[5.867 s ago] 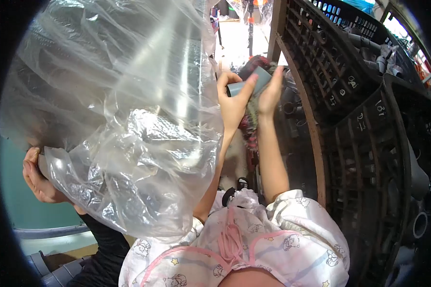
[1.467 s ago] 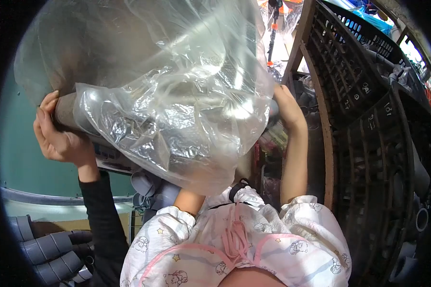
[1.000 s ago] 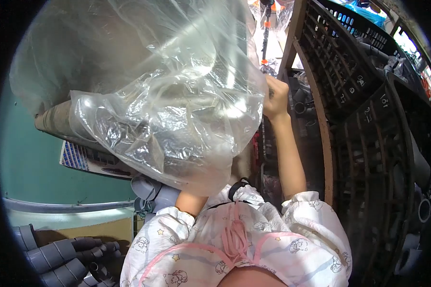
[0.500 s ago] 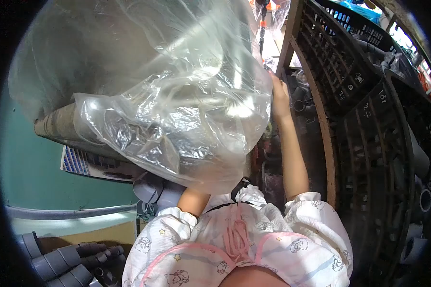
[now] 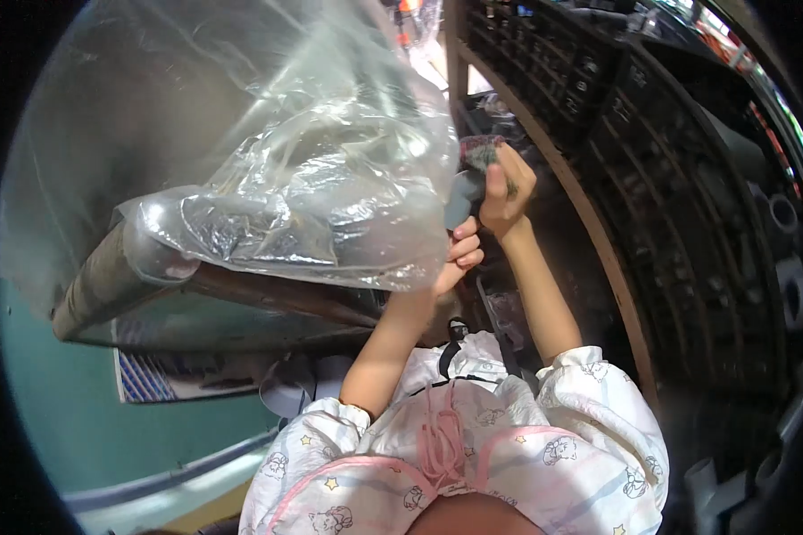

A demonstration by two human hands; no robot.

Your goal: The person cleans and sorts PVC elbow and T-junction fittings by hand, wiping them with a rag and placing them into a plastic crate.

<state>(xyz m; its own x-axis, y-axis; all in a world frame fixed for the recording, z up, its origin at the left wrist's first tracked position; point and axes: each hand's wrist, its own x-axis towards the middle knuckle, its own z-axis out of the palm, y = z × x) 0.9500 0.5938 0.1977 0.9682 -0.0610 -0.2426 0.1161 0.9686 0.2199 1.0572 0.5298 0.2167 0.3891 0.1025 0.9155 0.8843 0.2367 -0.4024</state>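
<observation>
In front of me, right of the plastic, my left hand (image 5: pixel 462 251) curls its fingers at the lower end of a grey pipe fitting (image 5: pixel 463 197). Part of that hand is behind the clear plastic bag (image 5: pixel 330 169). Just above and to the right, my right hand (image 5: pixel 510 190) is closed, thumb bent, around a crumpled dark cloth-like piece (image 5: pixel 480 153) with reddish and greenish patches. This piece touches the upper end of the fitting. The big clear bag drapes over a brown, worn curved edge (image 5: pixel 98 276) at the left.
Black plastic crates (image 5: pixel 678 178) holding grey pipe fittings stack up along the right. A wooden post (image 5: pixel 589 205) runs beside them. At lower left are a printed sheet (image 5: pixel 147 376), a grey round pipe piece (image 5: pixel 287 383) and a green wall (image 5: pixel 36 392).
My left hand has come out from behind the plastic, and a grey fitting and cloth-like piece now show at my hands. The view has shifted, with the crates appearing turned.
</observation>
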